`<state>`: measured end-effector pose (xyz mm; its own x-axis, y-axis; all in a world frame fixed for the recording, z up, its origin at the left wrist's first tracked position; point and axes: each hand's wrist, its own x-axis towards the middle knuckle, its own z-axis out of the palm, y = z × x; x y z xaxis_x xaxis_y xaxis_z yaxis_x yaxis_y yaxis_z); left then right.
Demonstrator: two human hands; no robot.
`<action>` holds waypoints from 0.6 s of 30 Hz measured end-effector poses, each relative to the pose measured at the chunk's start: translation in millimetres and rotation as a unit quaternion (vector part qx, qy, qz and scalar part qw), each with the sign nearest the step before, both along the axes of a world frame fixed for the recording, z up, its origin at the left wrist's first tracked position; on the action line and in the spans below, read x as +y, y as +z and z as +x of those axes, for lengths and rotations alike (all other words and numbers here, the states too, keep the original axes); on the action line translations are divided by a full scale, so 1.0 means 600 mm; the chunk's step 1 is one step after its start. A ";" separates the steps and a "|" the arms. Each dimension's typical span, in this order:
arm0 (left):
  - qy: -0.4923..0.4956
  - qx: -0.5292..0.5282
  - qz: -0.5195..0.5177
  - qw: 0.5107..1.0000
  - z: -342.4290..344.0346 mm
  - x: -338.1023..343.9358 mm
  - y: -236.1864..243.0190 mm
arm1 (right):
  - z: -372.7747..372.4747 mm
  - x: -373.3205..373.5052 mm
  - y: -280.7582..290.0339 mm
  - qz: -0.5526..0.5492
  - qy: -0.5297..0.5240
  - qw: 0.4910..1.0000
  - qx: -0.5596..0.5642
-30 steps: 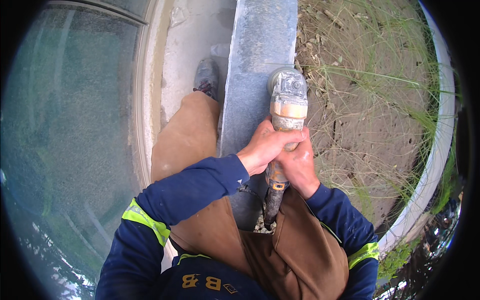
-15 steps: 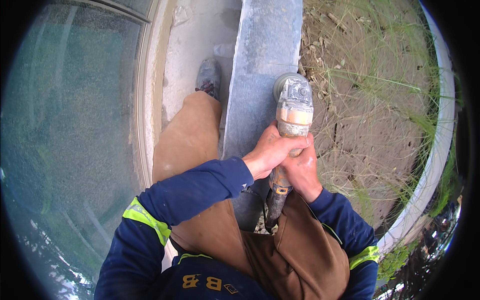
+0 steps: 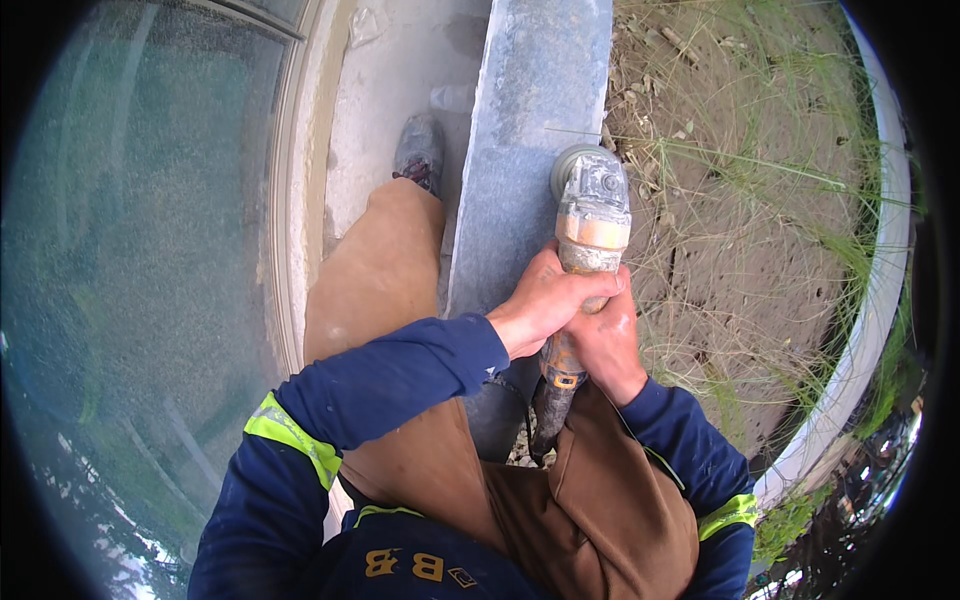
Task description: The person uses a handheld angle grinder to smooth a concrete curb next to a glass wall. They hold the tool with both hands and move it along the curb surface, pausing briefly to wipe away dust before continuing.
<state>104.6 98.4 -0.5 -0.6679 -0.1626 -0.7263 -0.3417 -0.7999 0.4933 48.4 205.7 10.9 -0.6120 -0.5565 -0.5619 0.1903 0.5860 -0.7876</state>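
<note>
Both my hands are wrapped round a dusty angle grinder (image 3: pixel 593 228), its head pointing away from me. My left hand (image 3: pixel 545 298) grips it just behind the head, thumb laid across the top. Overlapping it from the right, my right hand (image 3: pixel 608 338) closes on the body a little nearer to me. The round disc (image 3: pixel 572 168) shows at the head's left side, at the right edge of a long grey stone slab (image 3: pixel 530 90). Whether the disc touches the slab I cannot tell. The grinder's tail end (image 3: pixel 551 418) reaches down between my legs.
A framed glass pane (image 3: pixel 160 230) stands along the left. Between it and the slab runs a pale ledge (image 3: pixel 375 100), where my shoe (image 3: pixel 419 150) rests. To the right lies bare soil (image 3: pixel 720 280) with long grass, bordered by a curved pale kerb (image 3: pixel 888 200).
The grinder and both hands have shifted very slightly to the right in the picture, and the slab has shifted with them. My grip is the same.
</note>
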 end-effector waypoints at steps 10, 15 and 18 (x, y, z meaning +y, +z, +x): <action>0.008 0.007 -0.001 1.000 -0.004 -0.001 0.001 | 0.001 -0.004 -0.001 -0.017 -0.014 1.000 -0.012; 0.015 0.011 0.002 1.000 -0.001 -0.011 0.007 | -0.003 -0.007 -0.006 -0.031 -0.009 0.999 -0.042; 0.018 0.009 0.011 1.000 0.009 -0.015 0.002 | 0.002 -0.012 -0.017 -0.014 0.018 1.000 -0.002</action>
